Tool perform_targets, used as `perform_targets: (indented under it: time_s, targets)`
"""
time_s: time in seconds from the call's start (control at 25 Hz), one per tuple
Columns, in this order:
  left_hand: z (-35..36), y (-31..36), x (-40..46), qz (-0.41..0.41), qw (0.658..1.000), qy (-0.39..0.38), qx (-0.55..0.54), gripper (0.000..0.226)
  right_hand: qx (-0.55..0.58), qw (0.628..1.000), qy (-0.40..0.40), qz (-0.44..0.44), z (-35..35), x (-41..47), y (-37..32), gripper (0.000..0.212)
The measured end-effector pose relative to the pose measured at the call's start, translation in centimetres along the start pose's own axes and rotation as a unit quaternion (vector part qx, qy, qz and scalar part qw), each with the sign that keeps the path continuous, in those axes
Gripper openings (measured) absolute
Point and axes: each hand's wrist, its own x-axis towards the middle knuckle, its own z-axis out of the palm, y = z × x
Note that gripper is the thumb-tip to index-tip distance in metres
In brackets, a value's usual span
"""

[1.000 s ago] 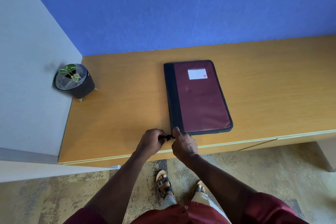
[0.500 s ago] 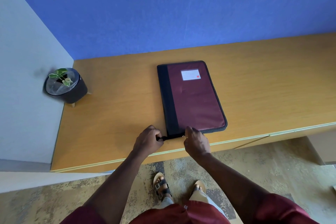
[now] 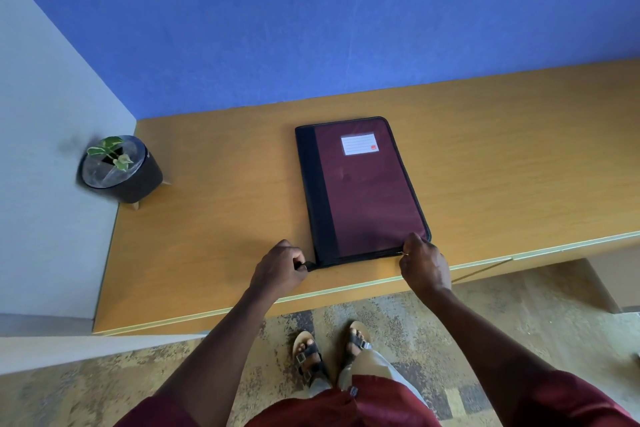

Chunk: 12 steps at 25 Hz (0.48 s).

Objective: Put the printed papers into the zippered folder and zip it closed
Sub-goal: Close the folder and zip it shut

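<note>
A maroon zippered folder [image 3: 367,191] with a black spine and a white label lies flat and closed on the wooden desk [image 3: 221,218], its short edge toward me. My left hand [image 3: 278,270] pinches the black tab at the folder's near left corner. My right hand [image 3: 422,265] sits at the near right corner, fingers closed on the metal zipper pull. No loose printed papers are visible; the folder's inside is hidden.
A small potted plant [image 3: 119,168] in a dark pot stands at the desk's far left, by the grey partition. A blue wall backs the desk. The desk's front edge runs just below my hands, with patterned carpet beneath.
My right hand has travelled rightward along the folder's near edge, from the left corner to the right corner, with the zipper pull. My left hand has stayed at the left corner.
</note>
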Motion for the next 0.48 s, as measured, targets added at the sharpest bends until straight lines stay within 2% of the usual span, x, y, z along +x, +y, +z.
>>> perform_targets:
  time_s: [0.2, 0.48]
  targets:
    - [-0.1, 0.5, 0.1, -0.016, 1.000, 0.001, 0.008, 0.006, 0.009, 0.999, 0.017, 0.036, -1.3, 0.9, 2.9, 0.013]
    - [-0.3, 0.8, 0.9, -0.043, 0.999, -0.021, 0.018, 0.005, 0.003, 1.000, 0.002, 0.024, -2.9, 3.8, 4.8, 0.013]
